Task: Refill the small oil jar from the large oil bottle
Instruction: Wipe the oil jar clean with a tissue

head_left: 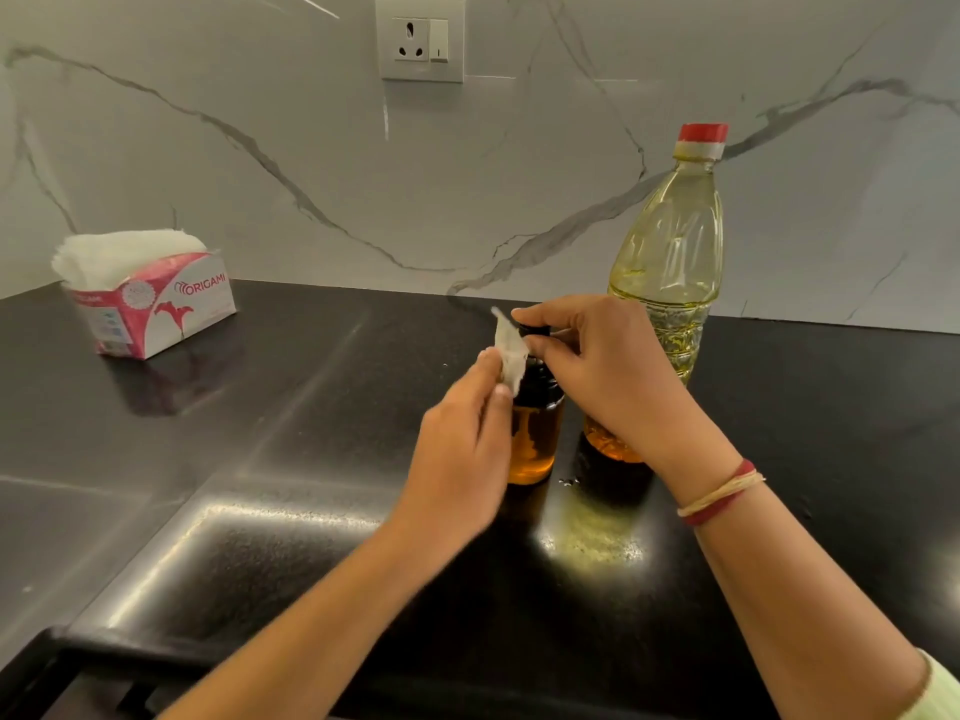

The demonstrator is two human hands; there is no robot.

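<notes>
The small oil jar [535, 439] stands on the black counter [291, 407], amber oil filling its glass body, its dark top mostly covered by my hands. My right hand [602, 366] grips that black top from the right. My left hand [462, 444] pinches a crumpled white tissue [510, 356] against the left side of the jar's neck. Behind and to the right stands the large oil bottle [670, 262], upright, clear plastic with pale yellow oil and a red cap [704, 133] on it. Its lower part is hidden by my right hand.
A pink and white tissue box [156, 309] with white tissues sticking out sits at the back left of the counter. A marble wall with a power socket [421, 41] rises behind. A few oil drops [569, 481] lie next to the jar.
</notes>
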